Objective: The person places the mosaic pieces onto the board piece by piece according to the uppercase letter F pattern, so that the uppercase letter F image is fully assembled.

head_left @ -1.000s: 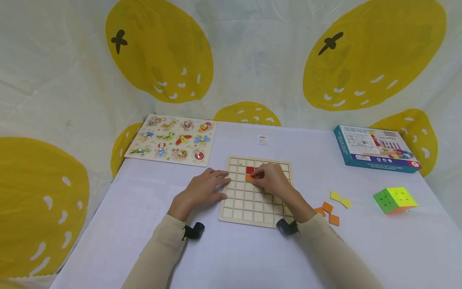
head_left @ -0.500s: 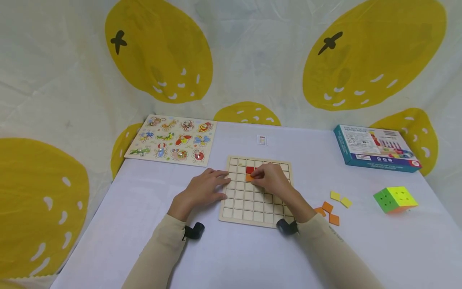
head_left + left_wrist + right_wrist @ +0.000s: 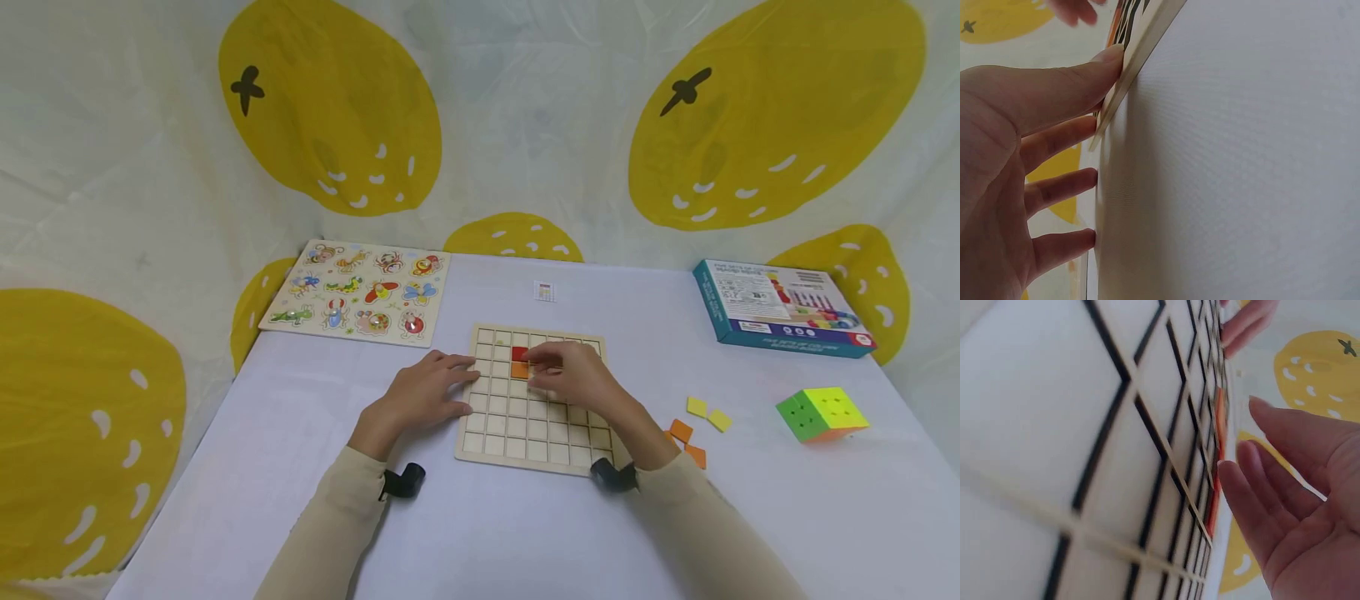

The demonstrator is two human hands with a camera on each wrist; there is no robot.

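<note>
A wooden grid board (image 3: pixel 495 425) lies flat on the white table. A red square tile (image 3: pixel 519 354) and an orange square tile (image 3: pixel 519 371) sit in neighbouring cells near its upper middle. My left hand (image 3: pixel 422 392) rests at the board's left edge, fingers spread; in the left wrist view its thumb (image 3: pixel 1066 94) touches the rim and other fingertips touch the table. Over the board, right beside the tiles, hovers my right hand (image 3: pixel 581 379), with thumb and index finger apart and nothing between them. It hides part of the grid, perhaps with more tiles.
Loose orange tiles (image 3: pixel 681 431) and yellow tiles (image 3: pixel 697 406) lie right of the board, partly behind my right wrist. A puzzle cube (image 3: pixel 822 414) and a boxed toy (image 3: pixel 783 308) stand farther right. An insect puzzle (image 3: pixel 356 292) lies back left, a small printed card (image 3: pixel 544 291) behind the board.
My right hand has loosened its pinch at the orange tile and moved slightly right, leaving that tile in its cell. My left hand has stayed in place.
</note>
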